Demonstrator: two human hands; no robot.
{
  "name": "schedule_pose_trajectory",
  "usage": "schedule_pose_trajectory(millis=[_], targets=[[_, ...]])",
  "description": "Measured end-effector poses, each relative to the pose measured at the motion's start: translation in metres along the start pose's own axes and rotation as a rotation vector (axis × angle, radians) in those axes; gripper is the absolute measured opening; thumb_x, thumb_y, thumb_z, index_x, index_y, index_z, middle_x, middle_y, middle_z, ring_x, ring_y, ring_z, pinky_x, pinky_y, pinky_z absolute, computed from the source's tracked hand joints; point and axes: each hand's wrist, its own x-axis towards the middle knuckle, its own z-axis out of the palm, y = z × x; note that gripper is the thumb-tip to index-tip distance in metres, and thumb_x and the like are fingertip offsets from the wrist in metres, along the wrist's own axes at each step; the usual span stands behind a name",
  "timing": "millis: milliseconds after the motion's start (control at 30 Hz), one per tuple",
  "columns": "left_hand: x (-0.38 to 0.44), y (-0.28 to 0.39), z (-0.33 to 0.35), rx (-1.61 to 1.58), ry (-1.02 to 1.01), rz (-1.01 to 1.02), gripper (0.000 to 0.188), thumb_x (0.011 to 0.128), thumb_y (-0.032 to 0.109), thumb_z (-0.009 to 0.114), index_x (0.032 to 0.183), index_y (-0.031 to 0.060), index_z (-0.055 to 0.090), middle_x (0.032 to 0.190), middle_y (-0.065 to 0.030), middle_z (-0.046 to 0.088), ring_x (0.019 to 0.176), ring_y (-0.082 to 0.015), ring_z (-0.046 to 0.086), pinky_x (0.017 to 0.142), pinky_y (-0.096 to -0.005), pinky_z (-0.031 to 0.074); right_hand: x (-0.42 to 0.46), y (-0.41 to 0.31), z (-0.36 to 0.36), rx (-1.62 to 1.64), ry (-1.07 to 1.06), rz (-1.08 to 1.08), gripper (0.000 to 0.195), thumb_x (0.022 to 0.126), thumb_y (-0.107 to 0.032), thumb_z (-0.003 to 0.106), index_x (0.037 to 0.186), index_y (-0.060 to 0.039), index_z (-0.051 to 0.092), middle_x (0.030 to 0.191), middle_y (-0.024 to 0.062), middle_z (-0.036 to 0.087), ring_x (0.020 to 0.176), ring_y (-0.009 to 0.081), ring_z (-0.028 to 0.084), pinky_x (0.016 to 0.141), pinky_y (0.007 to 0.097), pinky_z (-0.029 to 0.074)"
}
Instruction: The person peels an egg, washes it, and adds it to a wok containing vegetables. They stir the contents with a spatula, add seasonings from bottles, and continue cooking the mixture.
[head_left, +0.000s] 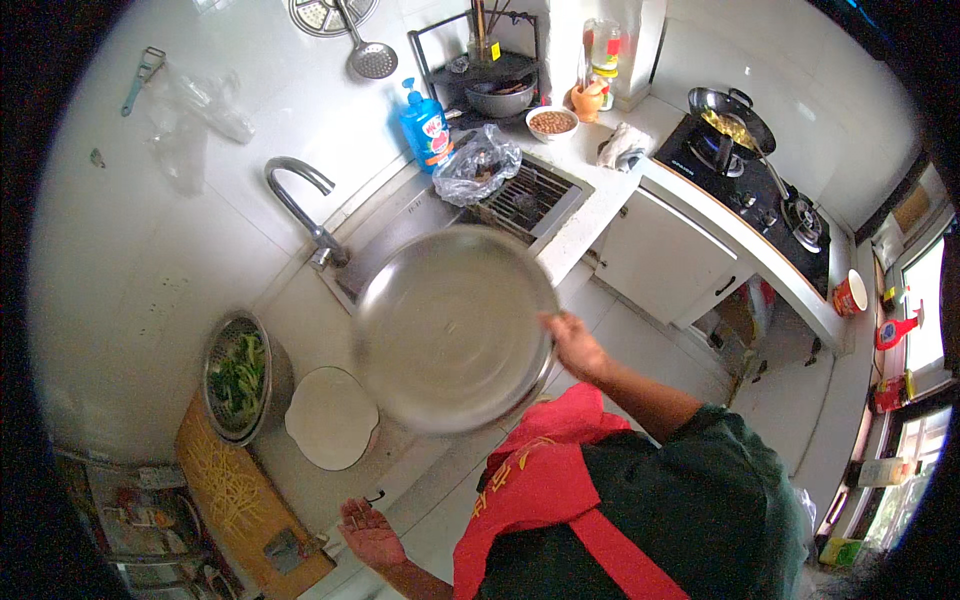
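Note:
My right hand (576, 346) grips the right rim of a large, round, shallow stainless-steel basin (454, 330). The basin is held over the sink's near end and the counter edge, hiding part of both. Low in the view, my left hand (373, 534) is empty, fingers apart, by the counter's front edge. Closest to it is a wooden cutting board (196, 427) bearing pale thin strips (225, 480) and a knife blade (283, 551). A white eared dish (332, 420) stands left of the basin, beside a steel bowl (279, 375) of cut green vegetables (241, 375).
A tap (300, 206) arches over the sink (375, 259). A plastic bag (480, 165) rests by a drain rack (536, 199), near a blue pump bottle (427, 127). Further right are a bowl of beans (552, 124) and a wok (757, 131) with food on the gas stove (701, 161).

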Motion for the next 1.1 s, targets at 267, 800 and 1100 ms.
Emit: schedule_pose_trajectory(millis=[267, 800, 1100], targets=[[0.003, -0.023, 0.012, 0.015, -0.009, -0.052, 0.034, 0.09, 0.031, 0.038, 0.107, 0.006, 0.052, 0.106, -0.0051, 0.057, 0.097, -0.0222, 0.054, 0.075, -0.0334, 0.047, 0.105, 0.064, -0.078, 0.736, 0.199, 0.057, 0.027, 0.086, -0.022, 0.05, 0.101, 0.0005, 0.049, 0.091, 0.0087, 0.057, 0.084, 0.0193, 0.056, 0.079, 0.0327, 0.045], [-0.012, -0.05, 0.038, 0.073, 0.314, -0.046, 0.031, 0.088, 0.032, 0.04, 0.104, 0.0084, 0.053, 0.102, -0.003, 0.057, 0.089, -0.0176, 0.054, 0.07, -0.0294, 0.046, 0.209, 0.127, -0.065, 1.029, 0.305, 0.103, 0.025, 0.085, -0.014, 0.052, 0.104, 0.0014, 0.046, 0.103, 0.0116, 0.052, 0.089, 0.0232, 0.052, 0.076, 0.0363, 0.043], [-0.013, -0.063, 0.021, 0.065, 0.165, -0.046, 0.03, 0.088, 0.029, 0.042, 0.104, 0.0078, 0.054, 0.105, -0.0037, 0.057, 0.091, -0.0183, 0.055, 0.075, -0.0299, 0.046, 0.207, 0.133, -0.078, 0.648, 0.431, 0.212, 0.029, 0.085, -0.024, 0.054, 0.095, 0.0021, 0.049, 0.086, 0.0093, 0.054, 0.071, 0.0181, 0.053, 0.062, 0.031, 0.045]])
